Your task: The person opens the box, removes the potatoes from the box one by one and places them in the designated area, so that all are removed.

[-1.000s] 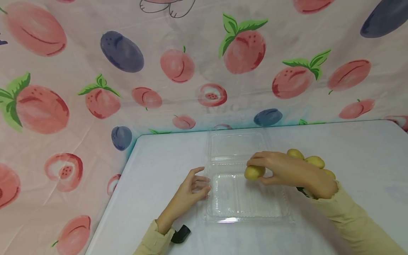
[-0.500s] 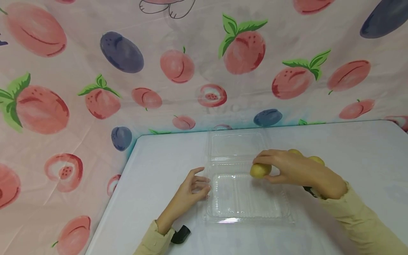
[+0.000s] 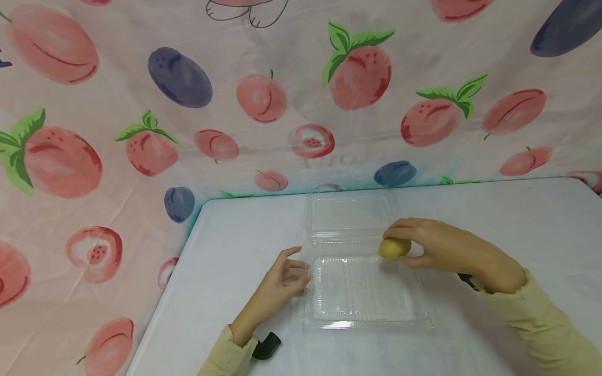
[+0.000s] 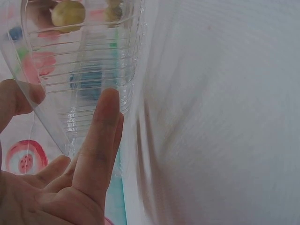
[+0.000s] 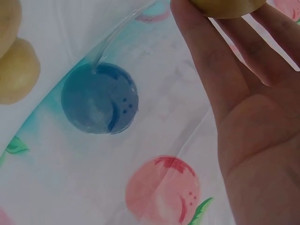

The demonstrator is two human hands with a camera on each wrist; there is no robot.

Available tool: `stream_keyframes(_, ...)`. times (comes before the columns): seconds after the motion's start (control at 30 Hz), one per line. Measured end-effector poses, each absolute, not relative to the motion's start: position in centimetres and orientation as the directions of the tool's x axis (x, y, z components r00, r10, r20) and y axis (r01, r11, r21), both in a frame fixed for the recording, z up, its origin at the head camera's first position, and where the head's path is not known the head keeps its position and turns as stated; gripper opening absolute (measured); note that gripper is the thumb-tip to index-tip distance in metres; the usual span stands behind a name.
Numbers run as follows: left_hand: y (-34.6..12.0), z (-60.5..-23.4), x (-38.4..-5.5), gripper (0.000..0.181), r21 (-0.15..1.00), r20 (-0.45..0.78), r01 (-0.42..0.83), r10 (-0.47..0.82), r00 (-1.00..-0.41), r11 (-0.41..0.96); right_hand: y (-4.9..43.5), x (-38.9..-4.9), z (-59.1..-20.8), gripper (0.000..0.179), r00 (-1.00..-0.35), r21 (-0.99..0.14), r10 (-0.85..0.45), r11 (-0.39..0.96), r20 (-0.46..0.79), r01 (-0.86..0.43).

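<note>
A clear plastic clamshell box [image 3: 367,316] lies with its lid [image 3: 350,213] folded back, seen in the head view. Over the back right part of the base, my right hand [image 3: 439,245] pinches a yellow lemon [image 3: 394,249] between thumb and fingers. That lemon also shows through the clear wall in the left wrist view. My left hand [image 3: 277,284] is at the left side of the base, its fingers loosely extended and the tips right at the rim. Two more lemons [image 5: 19,70] appear in the right wrist view; the right hand hides them in the head view.
The box stands on a white-covered table [image 3: 249,224]. A fruit-print cloth [image 3: 291,62] hangs behind and along the left of the table. Black wrist straps or mounts [image 3: 266,345] show at both cuffs.
My right hand has shifted to the right with the lemon, from over the middle of the base towards its right side. It now covers the other lemons. The left hand has stayed put.
</note>
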State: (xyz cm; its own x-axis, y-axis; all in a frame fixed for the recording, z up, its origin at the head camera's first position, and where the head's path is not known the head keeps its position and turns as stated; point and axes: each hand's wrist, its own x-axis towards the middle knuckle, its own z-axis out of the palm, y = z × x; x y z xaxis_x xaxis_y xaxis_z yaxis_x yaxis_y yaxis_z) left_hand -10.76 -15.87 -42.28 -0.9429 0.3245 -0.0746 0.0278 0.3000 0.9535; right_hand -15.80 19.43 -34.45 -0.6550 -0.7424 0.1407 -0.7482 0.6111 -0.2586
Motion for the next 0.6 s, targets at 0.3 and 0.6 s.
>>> stream_keyframes(0.3,-15.9,-42.2,-10.7,0.068,0.956,-0.078,0.022,0.325,-0.943,0.293,20.3,-15.9,-34.7,0.040,-0.665,-0.247,-0.732,0.623,0.150,-0.742)
stream_keyframes(0.6,-15.9,-42.2,-10.8,0.068,0.953,-0.079,0.025,0.326,-0.942,0.302,21.0,-16.0,-34.6,0.043,-0.689,-0.262,-0.711,0.645,0.139,-0.718)
